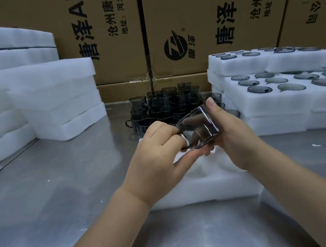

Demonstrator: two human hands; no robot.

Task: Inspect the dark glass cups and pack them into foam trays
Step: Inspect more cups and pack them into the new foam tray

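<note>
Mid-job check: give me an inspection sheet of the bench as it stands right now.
Surface: shiny steel table, reflective.
Job's things: dark glass handled cup held tilted above a white foam tray; cluster of dark glass cups stacked behind it; filled foam trays stacked at right; plain white foam slabs stacked at left.
Clutter: small white scrap on the table, right side.
Grippers: left hand pinches the cup's handle; right hand grips its body.
Cables: nothing seen.
Surroundings: brown cardboard cartons with black print behind the table.
</note>
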